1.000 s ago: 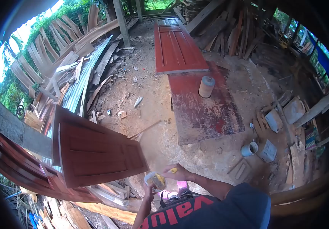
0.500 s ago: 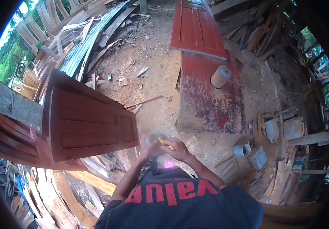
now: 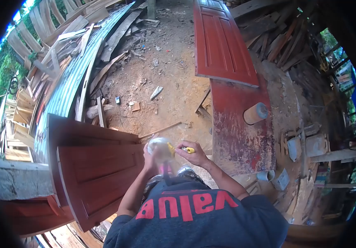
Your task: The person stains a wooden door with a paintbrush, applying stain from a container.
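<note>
My left hand (image 3: 148, 160) is wrapped round the side of a pale, see-through container (image 3: 160, 145) in front of my body. Closed on a yellow-handled tool (image 3: 188, 150), my right hand (image 3: 193, 156) is just to the right of the container. The tool's yellow front part reaches the container's right edge; its tip is blurred. To the left of my hands stands a reddish-brown panelled door (image 3: 103, 177). A worn red board (image 3: 240, 140) lies to the right, with a capped cylindrical container (image 3: 255, 113) on it.
Another red panelled door (image 3: 225, 45) overlaps the board's far end. Scrap wood (image 3: 25, 136) and a corrugated sheet (image 3: 68, 93) are at the left. A small pail (image 3: 265, 175) sits at the right, near a pale box (image 3: 294, 149). A thin stick (image 3: 160, 129) lies ahead.
The view has shifted, so the doors and board sit lower in it. My right hand has drawn slightly away from my left, and more of the yellow tool shows between them.
</note>
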Demonstrator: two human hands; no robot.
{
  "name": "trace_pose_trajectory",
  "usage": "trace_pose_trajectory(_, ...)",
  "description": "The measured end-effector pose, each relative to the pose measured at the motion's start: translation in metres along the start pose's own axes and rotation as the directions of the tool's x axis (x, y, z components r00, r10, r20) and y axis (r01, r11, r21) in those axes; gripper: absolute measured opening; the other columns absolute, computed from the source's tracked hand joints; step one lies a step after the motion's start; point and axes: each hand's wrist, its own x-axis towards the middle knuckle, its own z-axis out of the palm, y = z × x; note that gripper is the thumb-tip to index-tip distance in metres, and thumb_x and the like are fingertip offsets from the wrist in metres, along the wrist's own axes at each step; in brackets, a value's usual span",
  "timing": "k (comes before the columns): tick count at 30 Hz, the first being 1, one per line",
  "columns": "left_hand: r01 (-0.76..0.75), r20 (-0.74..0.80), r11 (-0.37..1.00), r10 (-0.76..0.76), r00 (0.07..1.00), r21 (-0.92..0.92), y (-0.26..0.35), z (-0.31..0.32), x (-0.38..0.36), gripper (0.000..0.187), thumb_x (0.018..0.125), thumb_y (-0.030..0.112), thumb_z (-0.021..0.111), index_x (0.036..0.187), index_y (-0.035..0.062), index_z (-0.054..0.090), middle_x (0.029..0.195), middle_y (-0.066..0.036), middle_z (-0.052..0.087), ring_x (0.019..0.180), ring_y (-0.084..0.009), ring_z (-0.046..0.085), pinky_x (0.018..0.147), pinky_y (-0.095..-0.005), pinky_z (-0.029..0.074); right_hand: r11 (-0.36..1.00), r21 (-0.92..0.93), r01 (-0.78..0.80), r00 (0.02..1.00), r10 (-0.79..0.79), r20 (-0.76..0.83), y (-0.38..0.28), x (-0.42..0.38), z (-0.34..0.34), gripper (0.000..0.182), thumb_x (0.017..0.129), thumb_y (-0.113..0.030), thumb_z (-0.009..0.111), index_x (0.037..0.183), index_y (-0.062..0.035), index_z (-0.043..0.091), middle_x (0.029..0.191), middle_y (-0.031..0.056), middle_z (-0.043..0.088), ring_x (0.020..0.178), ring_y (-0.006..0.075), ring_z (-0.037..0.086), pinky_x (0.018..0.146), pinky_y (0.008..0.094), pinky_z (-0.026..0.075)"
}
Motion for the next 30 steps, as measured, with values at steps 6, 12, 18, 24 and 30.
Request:
trace_pose_trajectory(6,0.088,0.112,0.975,-0.066,0.991,-0.204,-0.028,-0.032,0.098,0.06,0.094,0.031,0.064,0.14,0.0028,0.039,0.131,-0.015,0.055,0.114,-0.0233,0.06,0.094,-0.0374,0.052,0.987,0.114,-0.111,0.983,0.126,-0.133,0.016,0.066,-0.019,0.02,0.085,-0.018,0.077,0.099,-0.0064,0.068,0.087,0.0036,0.068,0.079,0.0094,0.062,0.07,0.027,0.049)
trace_pose_trajectory(12,0.082,0.242,0.983,-0.041,0.97,-0.164,0.013,-0.005,0.189,0.048,0.096,0.04,0.058,0.133,0.0091,0.051,0.118,-0.01,0.064,0.103,-0.0222,0.067,0.081,-0.0403,0.06,0.952,0.005,-0.305,0.919,0.295,-0.262,0.04,0.119,-0.086,0.021,0.083,-0.019,0.079,0.095,-0.0067,0.067,0.085,0.0041,0.07,0.076,0.0111,0.062,0.068,0.0269,0.049)
trace_pose_trajectory(18,0.079,0.319,0.967,0.002,0.948,-0.241,0.09,0.032,0.306,0.051,0.093,0.043,0.063,0.131,0.0106,0.052,0.114,-0.009,0.066,0.098,-0.0221,0.068,0.08,-0.0437,0.057,0.824,0.03,-0.566,0.747,0.528,-0.404,0.094,0.227,-0.199,0.026,0.08,-0.027,0.081,0.078,-0.0073,0.063,0.064,0.0018,0.065,0.056,0.012,0.062,0.055,0.0308,0.048)
trace_pose_trajectory(24,0.128,0.164,0.972,-0.096,0.982,-0.198,0.141,0.042,0.408,0.061,0.089,0.037,0.067,0.14,0.0165,0.043,0.132,-0.007,0.054,0.116,-0.0225,0.057,0.089,-0.0402,0.055,0.943,-0.048,-0.33,0.744,0.228,-0.628,0.129,0.422,-0.294,0.022,0.088,-0.022,0.075,0.078,-0.007,0.062,0.06,0.0,0.061,0.054,0.0085,0.057,0.048,0.0272,0.042)
trace_pose_trajectory(30,0.368,0.174,0.93,-0.361,0.916,-0.003,0.175,0.035,0.495,0.082,0.086,0.053,0.066,0.15,0.0254,0.024,0.148,-0.009,0.037,0.129,-0.0322,0.046,0.093,-0.0559,0.047,0.975,-0.03,-0.222,0.662,0.128,-0.738,0.123,0.493,-0.328,0.018,0.087,-0.019,0.076,0.085,-0.0058,0.063,0.073,0.0024,0.069,0.069,0.0102,0.064,0.06,0.0279,0.048)
